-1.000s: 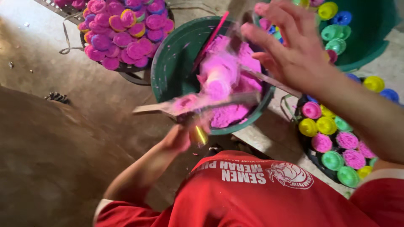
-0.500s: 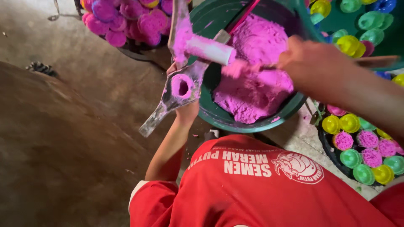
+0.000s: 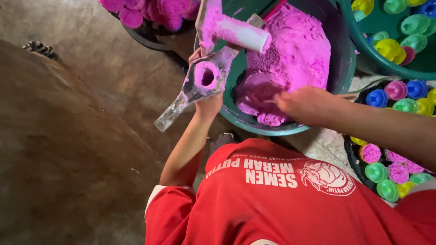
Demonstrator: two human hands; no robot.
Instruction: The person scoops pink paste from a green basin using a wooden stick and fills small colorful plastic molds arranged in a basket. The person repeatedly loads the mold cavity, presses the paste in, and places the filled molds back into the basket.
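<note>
A green basin (image 3: 337, 68) holds a mound of pink paste (image 3: 290, 59), where the right hand (image 3: 305, 104) presses in, its grip unclear, while the left hand (image 3: 206, 97) clasps a paste-caked metal mould (image 3: 204, 79) at the basin's rim.

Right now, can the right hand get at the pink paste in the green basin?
Probably yes. The right hand is already over the near side of the green basin, at or on the pink paste, nothing between them. The left hand holds the hinged metal mould off to the side.
</note>
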